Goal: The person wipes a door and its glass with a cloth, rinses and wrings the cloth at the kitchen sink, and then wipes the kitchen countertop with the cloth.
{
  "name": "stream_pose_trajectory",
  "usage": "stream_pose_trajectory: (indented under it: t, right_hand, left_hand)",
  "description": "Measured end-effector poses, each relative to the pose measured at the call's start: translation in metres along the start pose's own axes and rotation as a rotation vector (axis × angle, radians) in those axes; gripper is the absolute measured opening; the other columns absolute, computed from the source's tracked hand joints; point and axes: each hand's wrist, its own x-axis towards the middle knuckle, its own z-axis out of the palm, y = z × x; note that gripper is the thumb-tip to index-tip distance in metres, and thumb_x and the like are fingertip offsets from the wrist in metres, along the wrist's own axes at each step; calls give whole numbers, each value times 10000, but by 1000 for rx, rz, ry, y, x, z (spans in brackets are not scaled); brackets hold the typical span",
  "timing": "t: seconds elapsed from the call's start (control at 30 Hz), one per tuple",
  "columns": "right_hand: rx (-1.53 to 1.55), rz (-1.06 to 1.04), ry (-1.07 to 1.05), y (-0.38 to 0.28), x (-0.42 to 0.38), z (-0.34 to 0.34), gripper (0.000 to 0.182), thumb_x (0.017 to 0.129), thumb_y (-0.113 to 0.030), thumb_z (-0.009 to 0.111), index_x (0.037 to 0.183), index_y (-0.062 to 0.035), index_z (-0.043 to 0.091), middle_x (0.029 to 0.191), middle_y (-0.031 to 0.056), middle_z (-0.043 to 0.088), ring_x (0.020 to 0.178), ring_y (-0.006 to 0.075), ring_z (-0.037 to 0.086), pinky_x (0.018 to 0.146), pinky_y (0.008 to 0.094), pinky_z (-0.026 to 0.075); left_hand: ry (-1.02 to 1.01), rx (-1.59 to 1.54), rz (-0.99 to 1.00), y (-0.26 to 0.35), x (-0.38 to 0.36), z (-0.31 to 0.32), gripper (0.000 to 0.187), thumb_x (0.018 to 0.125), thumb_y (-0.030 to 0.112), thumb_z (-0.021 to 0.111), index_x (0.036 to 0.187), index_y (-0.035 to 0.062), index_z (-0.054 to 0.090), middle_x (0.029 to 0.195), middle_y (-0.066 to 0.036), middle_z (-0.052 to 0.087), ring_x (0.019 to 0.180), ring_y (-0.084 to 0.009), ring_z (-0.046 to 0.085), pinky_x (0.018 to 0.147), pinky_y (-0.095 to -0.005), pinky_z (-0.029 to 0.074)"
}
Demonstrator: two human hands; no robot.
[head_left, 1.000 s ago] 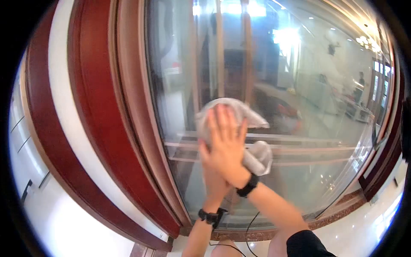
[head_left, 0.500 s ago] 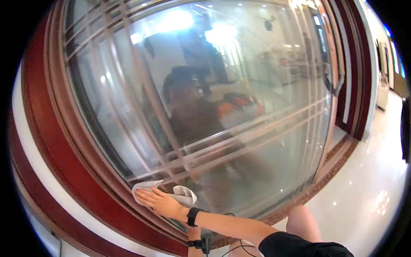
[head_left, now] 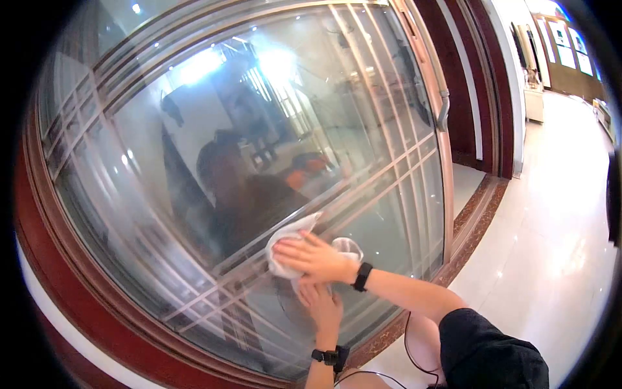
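Mid-wipe, I'd say: the right hand (head_left: pixel 315 257) lies flat over a crumpled pale cloth (head_left: pixel 297 228), against the brown-framed glass panel (head_left: pixel 389 223). Whether the left hand (head_left: pixel 324 309), just below, grips the cloth, I can't tell. Another stroke would need steady palm pressure.

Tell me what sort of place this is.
Probably the inside of a home, perhaps a hall or living area: a large framed glass door, a glossy pale floor and a low white cabinet further back.
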Motion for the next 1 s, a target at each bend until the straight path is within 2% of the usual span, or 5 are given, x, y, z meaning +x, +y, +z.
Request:
stream_pose_trajectory:
  t: [0.17, 0.3, 0.57, 0.8, 1.0]
  right_hand:
    - [-91, 222, 189, 81, -41, -46, 793, 643, -425, 619, 1308, -85, 352, 1376, 81, 317, 1283, 232, 273, 1064, 455, 138]
    - [-189, 326, 341, 127, -64, -66, 729, 695, -453, 545, 1291, -70, 372, 1355, 107, 341, 1266, 263, 299, 1057, 461, 144]
    - [-206, 483, 531, 168, -95, -85, 649, 742, -393, 470, 1276, -37, 373, 1338, 126, 349, 1259, 280, 295, 1051, 449, 145]
    - [-251, 636, 587, 207, -129, -102, 672, 715, -345, 523, 1285, -33, 353, 1342, 125, 345, 1262, 276, 288, 1052, 427, 149]
    - [-251, 903, 776, 237, -183, -92, 619, 741, -220, 545, 1274, 12, 332, 1343, 186, 313, 1244, 339, 284, 1033, 405, 196]
  left_hand:
    - [-7, 76, 253, 60, 60, 9, 667, 681, 97, 574, 1287, -18, 321, 1376, -181, 250, 1306, -304, 179, 1053, -477, 129]
    - [49, 155, 362, 99, 97, 21, 700, 667, 100, 586, 1305, 11, 315, 1370, -149, 277, 1292, -252, 237, 1052, -441, 165]
    - [56, 247, 524, 139, 132, 40, 689, 662, 110, 574, 1298, 10, 328, 1364, -133, 298, 1292, -231, 244, 1052, -431, 162]
    - [35, 163, 617, 181, 162, 62, 653, 662, 97, 564, 1274, 1, 358, 1344, -117, 334, 1285, -219, 259, 1054, -429, 164]
    - [22, 64, 714, 220, 178, 102, 543, 708, 73, 514, 1234, -10, 407, 1329, -95, 365, 1279, -208, 268, 1060, -404, 173]
